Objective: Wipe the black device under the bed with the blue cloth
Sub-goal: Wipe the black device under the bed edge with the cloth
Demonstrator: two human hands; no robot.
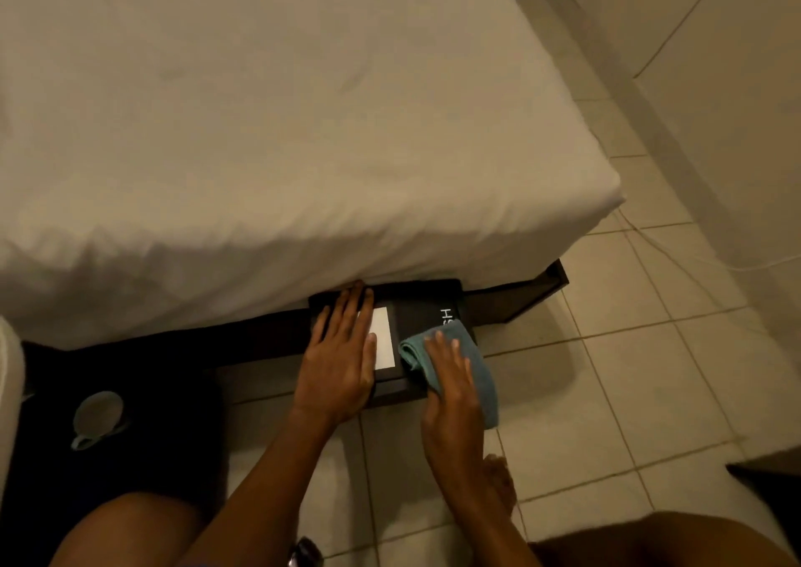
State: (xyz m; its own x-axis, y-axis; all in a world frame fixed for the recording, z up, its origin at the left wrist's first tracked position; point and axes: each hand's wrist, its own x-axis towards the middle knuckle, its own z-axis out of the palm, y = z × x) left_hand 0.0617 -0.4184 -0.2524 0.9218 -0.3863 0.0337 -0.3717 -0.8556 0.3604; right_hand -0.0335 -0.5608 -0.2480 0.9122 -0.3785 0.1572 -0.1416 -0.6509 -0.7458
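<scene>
- Flat black rectangular device [416, 306] with a white label lay at lower centre of the frame, half tucked beneath the white-sheeted bed [260, 133].
- Left hand [342, 358] rested flat, fingers spread, on the device's left part.
- Right hand [450, 376] pressed the folded blue cloth [477, 362] flat against the device's right edge, fingers extended.
- Pale cup [97, 415] sat on a dark mat at lower left.

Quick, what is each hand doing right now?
Left hand: open, flat on the black device, holding nothing.
Right hand: open, pressing the blue cloth on the device, not gripping it.
</scene>
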